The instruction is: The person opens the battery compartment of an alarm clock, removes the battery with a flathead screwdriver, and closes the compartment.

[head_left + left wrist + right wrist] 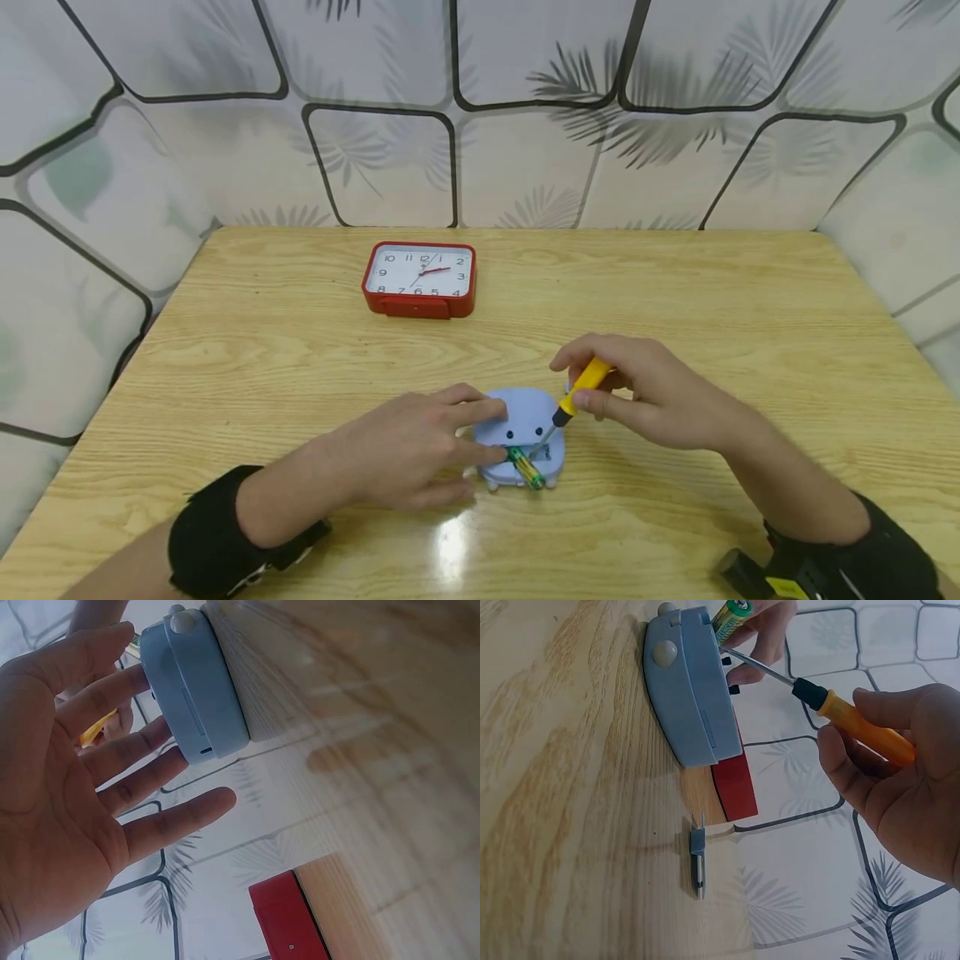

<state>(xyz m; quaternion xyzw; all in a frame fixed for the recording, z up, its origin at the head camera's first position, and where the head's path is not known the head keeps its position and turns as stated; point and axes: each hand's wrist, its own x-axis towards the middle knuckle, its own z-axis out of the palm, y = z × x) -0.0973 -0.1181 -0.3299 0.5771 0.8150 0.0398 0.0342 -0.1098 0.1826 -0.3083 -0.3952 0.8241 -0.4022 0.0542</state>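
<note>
A small light-blue device [517, 414] with rounded corners, two black knobs and short feet lies on the table. From its open compartment a green battery [527, 468] sticks out at a slant. My right hand [652, 396] pinches the yellow handle of a screwdriver [585, 385]; the metal tip reaches into the compartment beside the battery. With mostly straight fingers, my left hand [420, 446] rests on the device's left side, one fingertip close to the battery's end. The left wrist view shows those fingertips against the blue casing [187, 690].
A red alarm clock [420, 279] with a white face stands farther back on the wooden table [675, 292]. A small blue piece [697, 851] lies on the table by the device, mostly behind my right hand in the head view. A patterned backdrop [525, 167] rises behind.
</note>
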